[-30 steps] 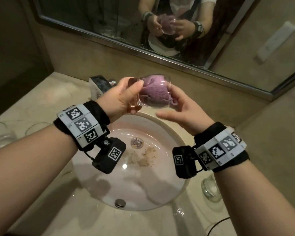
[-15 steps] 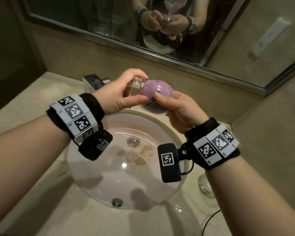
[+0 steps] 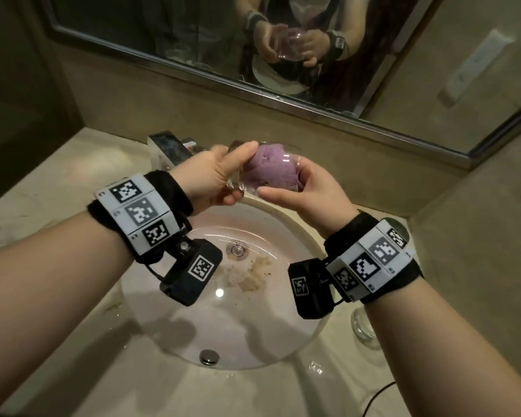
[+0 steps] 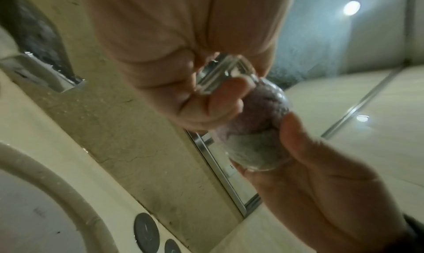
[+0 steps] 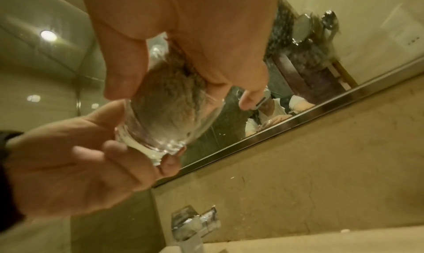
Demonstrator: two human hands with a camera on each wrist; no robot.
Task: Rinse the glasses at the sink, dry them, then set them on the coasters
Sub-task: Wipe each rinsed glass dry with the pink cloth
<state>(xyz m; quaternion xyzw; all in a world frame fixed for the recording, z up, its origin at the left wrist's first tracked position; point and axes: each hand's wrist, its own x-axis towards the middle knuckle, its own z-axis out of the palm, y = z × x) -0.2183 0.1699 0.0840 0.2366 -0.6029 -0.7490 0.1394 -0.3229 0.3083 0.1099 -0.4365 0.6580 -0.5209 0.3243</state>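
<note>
A clear glass (image 3: 238,179) lies on its side in the air over the sink (image 3: 295,224), with a purple cloth (image 3: 271,168) stuffed into it. My left hand (image 3: 223,176) grips the thick base of the glass (image 4: 220,73), thumb on top. My right hand (image 3: 301,191) is at the mouth, fingers in the glass on the cloth (image 5: 165,93) and thumb under the glass wall. In the right wrist view the glass (image 5: 158,135) sits between the left hand (image 5: 69,166) and the right hand (image 5: 195,39).
A chrome faucet (image 3: 175,145) stands behind the left hand. The basin holds brownish residue (image 3: 253,275) near the drain (image 3: 238,249). Another glass (image 3: 363,326) stands on the counter right of the sink, by a black cable (image 3: 379,392). A mirror (image 3: 193,40) runs along the wall.
The right hand has turned from knuckles-up over the cloth to palm-up with its thumb beneath the glass. The glass stays in the left hand's grip over the sink.
</note>
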